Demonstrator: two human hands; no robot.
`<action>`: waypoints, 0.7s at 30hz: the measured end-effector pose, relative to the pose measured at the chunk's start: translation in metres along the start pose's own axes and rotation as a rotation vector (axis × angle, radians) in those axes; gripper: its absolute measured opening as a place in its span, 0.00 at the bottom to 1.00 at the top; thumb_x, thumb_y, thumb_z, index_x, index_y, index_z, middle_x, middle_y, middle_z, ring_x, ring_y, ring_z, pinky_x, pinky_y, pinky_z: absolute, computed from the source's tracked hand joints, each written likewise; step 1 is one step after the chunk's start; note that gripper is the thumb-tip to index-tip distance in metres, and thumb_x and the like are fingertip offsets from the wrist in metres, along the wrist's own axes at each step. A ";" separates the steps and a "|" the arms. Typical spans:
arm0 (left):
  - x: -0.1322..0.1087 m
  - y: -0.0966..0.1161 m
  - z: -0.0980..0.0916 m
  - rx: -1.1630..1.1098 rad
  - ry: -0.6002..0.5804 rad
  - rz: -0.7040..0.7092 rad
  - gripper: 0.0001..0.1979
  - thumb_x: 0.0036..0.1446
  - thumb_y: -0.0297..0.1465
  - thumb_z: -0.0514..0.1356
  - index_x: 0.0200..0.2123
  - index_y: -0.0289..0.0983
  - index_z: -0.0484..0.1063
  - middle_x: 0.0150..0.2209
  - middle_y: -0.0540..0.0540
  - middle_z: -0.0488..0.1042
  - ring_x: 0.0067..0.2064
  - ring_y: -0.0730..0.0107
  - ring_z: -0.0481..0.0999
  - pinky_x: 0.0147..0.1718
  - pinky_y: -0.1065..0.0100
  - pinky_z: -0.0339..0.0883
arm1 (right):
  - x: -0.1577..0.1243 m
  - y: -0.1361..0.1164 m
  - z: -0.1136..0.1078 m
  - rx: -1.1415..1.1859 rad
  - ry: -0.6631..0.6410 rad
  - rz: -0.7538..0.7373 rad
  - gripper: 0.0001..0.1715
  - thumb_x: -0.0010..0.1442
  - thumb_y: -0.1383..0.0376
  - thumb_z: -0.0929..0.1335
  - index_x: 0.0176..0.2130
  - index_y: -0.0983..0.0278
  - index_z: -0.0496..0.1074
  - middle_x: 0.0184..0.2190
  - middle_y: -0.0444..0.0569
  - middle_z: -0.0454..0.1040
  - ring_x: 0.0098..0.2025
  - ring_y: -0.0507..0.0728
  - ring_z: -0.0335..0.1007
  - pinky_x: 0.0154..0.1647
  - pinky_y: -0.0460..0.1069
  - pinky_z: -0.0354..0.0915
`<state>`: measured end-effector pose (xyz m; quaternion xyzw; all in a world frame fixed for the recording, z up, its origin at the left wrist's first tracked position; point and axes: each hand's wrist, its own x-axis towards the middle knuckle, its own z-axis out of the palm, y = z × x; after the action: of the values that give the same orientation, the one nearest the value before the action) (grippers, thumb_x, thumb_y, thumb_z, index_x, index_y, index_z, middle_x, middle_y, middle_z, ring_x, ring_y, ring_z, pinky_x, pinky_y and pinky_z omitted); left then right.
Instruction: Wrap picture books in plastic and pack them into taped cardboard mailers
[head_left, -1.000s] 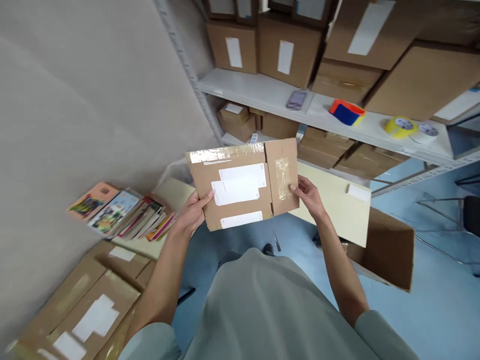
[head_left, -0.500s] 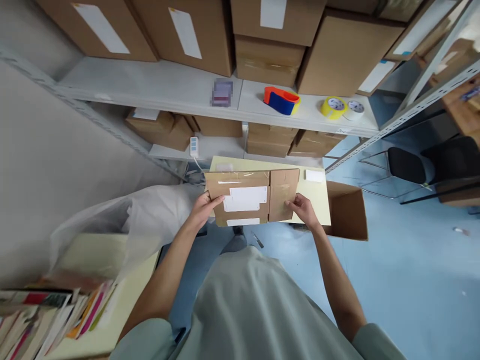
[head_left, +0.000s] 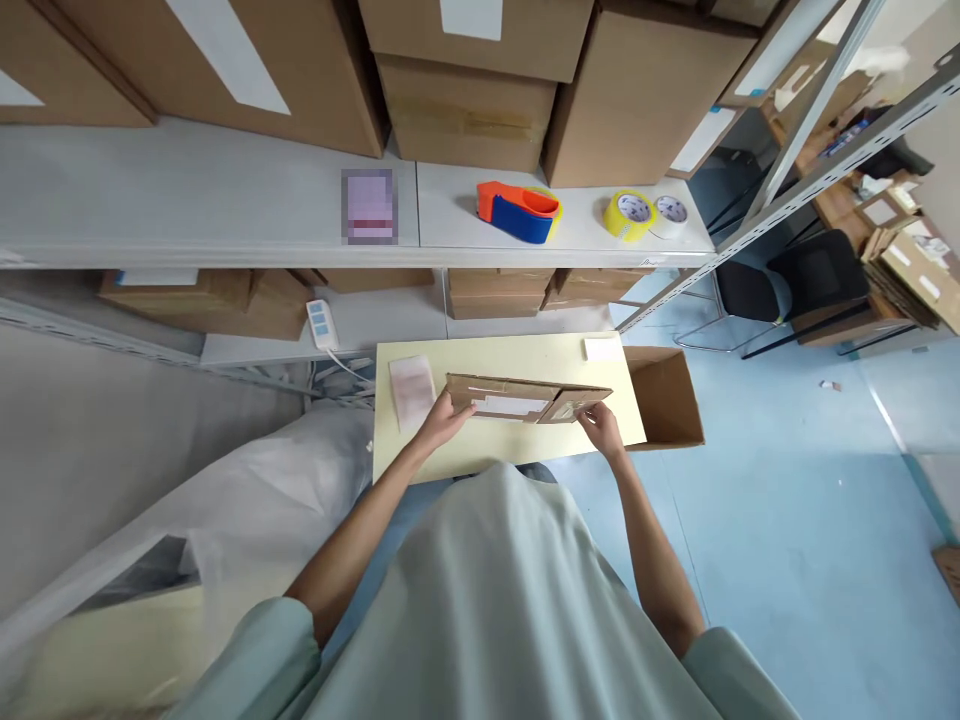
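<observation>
Over the pale yellow table [head_left: 517, 352], both hands hold one flat cardboard mailer [head_left: 517, 396], lying nearly level and seen almost edge-on, white labels facing up. Left hand [head_left: 444, 420] is closed narrow on the mailer's left end, fingers curled under the near edge; the thumb is not clear. Right hand [head_left: 600, 428] pinches the right near corner by the taped flap, fingers close together. Cannot tell whether the mailer touches the tabletop or sits just above it.

Edges and room:
- A pinkish packet [head_left: 411, 390] lies on the table just beside the mailer's left end, apart from the left hand.
- A small white label [head_left: 603, 349] sits at the table's far right corner, apart from the mailer.
- An open cardboard box [head_left: 667, 398] is on the floor against the table's right edge, near the right hand.
- Bare tabletop shows behind the mailer and along the near edge.
- A white plastic bag [head_left: 255, 490] bulks up left of the table, below the left forearm.
- Blue floor [head_left: 787, 500] is open to the right.
- The shelf [head_left: 187, 205] beyond carries an orange-blue tape dispenser [head_left: 517, 210] and a yellow tape roll [head_left: 630, 213], well apart from the hands.
</observation>
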<state>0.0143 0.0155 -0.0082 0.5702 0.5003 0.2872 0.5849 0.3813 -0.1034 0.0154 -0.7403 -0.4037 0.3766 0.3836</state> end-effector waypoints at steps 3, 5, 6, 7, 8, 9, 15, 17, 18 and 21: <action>0.011 -0.002 0.003 0.031 -0.025 0.016 0.29 0.57 0.35 0.66 0.62 0.36 0.74 0.63 0.36 0.82 0.67 0.48 0.79 0.70 0.50 0.71 | 0.009 0.006 0.004 0.021 -0.002 0.006 0.27 0.53 0.41 0.78 0.40 0.57 0.76 0.47 0.55 0.88 0.55 0.69 0.85 0.68 0.70 0.77; 0.016 0.000 0.006 0.056 -0.042 0.033 0.31 0.58 0.32 0.63 0.66 0.36 0.73 0.65 0.37 0.81 0.70 0.49 0.77 0.72 0.51 0.68 | 0.018 0.008 0.006 0.025 -0.047 0.002 0.27 0.54 0.46 0.78 0.46 0.58 0.78 0.51 0.55 0.87 0.57 0.68 0.84 0.68 0.70 0.76; 0.018 0.001 0.009 0.070 -0.055 0.037 0.32 0.59 0.32 0.62 0.67 0.36 0.72 0.65 0.37 0.80 0.71 0.50 0.75 0.73 0.51 0.67 | 0.023 0.008 0.007 0.025 -0.081 0.001 0.27 0.54 0.48 0.78 0.48 0.59 0.79 0.53 0.55 0.87 0.57 0.67 0.84 0.68 0.69 0.76; 0.020 0.002 0.012 0.085 -0.069 0.035 0.33 0.59 0.31 0.61 0.69 0.36 0.72 0.66 0.37 0.80 0.73 0.49 0.74 0.74 0.50 0.66 | 0.029 0.008 0.009 0.027 -0.119 0.002 0.26 0.54 0.51 0.77 0.50 0.59 0.79 0.53 0.55 0.87 0.57 0.67 0.84 0.68 0.69 0.76; 0.022 0.003 0.016 0.099 -0.078 0.024 0.34 0.59 0.31 0.60 0.70 0.36 0.72 0.67 0.37 0.80 0.74 0.48 0.73 0.75 0.49 0.65 | 0.034 0.008 0.010 0.031 -0.157 0.004 0.26 0.54 0.52 0.77 0.51 0.60 0.80 0.53 0.55 0.87 0.56 0.67 0.84 0.67 0.68 0.77; 0.024 0.005 0.021 0.109 -0.080 0.004 0.35 0.59 0.31 0.60 0.70 0.35 0.73 0.67 0.37 0.79 0.74 0.46 0.72 0.75 0.48 0.65 | 0.039 0.007 0.012 0.037 -0.197 0.008 0.26 0.55 0.54 0.76 0.52 0.60 0.80 0.54 0.56 0.87 0.56 0.67 0.84 0.66 0.68 0.78; 0.026 0.012 0.050 0.026 0.010 -0.104 0.34 0.58 0.35 0.60 0.66 0.34 0.79 0.64 0.35 0.83 0.72 0.41 0.76 0.75 0.43 0.65 | 0.054 -0.002 0.003 0.113 -0.386 -0.035 0.33 0.66 0.46 0.72 0.63 0.58 0.77 0.60 0.54 0.84 0.59 0.65 0.82 0.60 0.60 0.79; 0.022 0.015 0.058 -0.065 0.090 -0.162 0.32 0.59 0.41 0.62 0.63 0.33 0.81 0.59 0.35 0.86 0.66 0.40 0.80 0.72 0.43 0.70 | 0.056 -0.005 -0.009 0.120 -0.389 -0.030 0.33 0.70 0.42 0.69 0.62 0.58 0.78 0.58 0.54 0.85 0.58 0.66 0.81 0.60 0.60 0.79; 0.019 0.018 0.062 -0.117 0.135 -0.190 0.33 0.61 0.45 0.63 0.63 0.33 0.82 0.57 0.35 0.86 0.64 0.40 0.81 0.70 0.44 0.72 | 0.058 -0.007 -0.015 0.126 -0.387 -0.013 0.32 0.71 0.41 0.68 0.60 0.59 0.79 0.56 0.54 0.85 0.58 0.67 0.81 0.59 0.60 0.79; 0.010 0.029 0.073 -0.227 0.218 -0.259 0.40 0.63 0.58 0.63 0.66 0.35 0.80 0.57 0.35 0.87 0.63 0.41 0.83 0.66 0.46 0.76 | 0.064 -0.012 -0.031 0.181 -0.430 0.070 0.31 0.74 0.43 0.65 0.61 0.58 0.80 0.53 0.53 0.86 0.57 0.67 0.81 0.58 0.61 0.80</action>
<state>0.0912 0.0016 0.0055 0.3970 0.5943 0.3242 0.6198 0.4291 -0.0505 0.0235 -0.6192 -0.4149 0.5732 0.3405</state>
